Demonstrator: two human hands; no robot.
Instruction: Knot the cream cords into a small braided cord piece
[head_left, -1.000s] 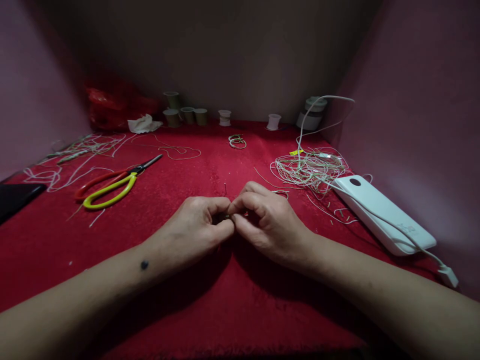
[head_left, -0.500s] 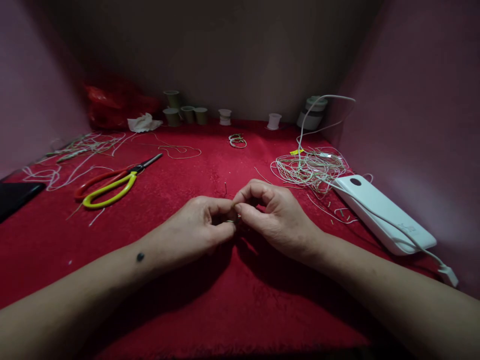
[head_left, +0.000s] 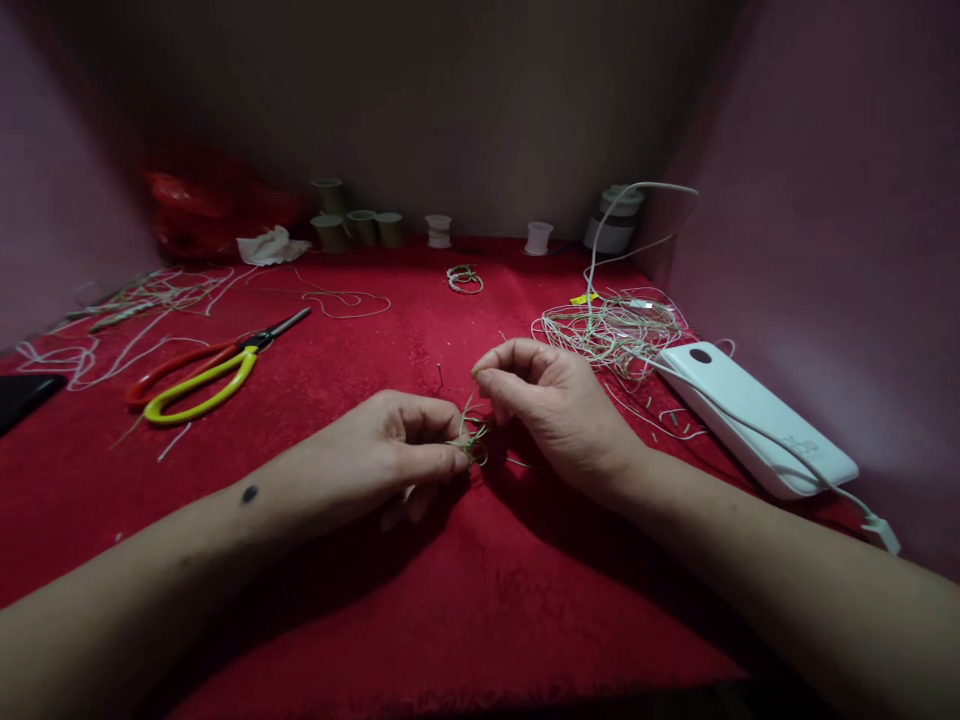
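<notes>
I log the left hand (head_left: 390,455) with fingers pressed together, pinching a small knotted thread (head_left: 472,443) just above the red tabletop (head_left: 480,600), mid-view. The thread is thin, pale green-white and looped. 1 strand rises to the right hand (head_left: 555,405), whose thumb and forefinger pinch it. Scissors (head_left: 202,365) lie well left.

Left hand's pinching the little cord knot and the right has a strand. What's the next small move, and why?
Probably draw the right hand gently up and away, with the left hand pinching the knot in place. The strand between them looks curved rather than taut, and small loose loops show at the knot, so it seems not yet snug.
</notes>
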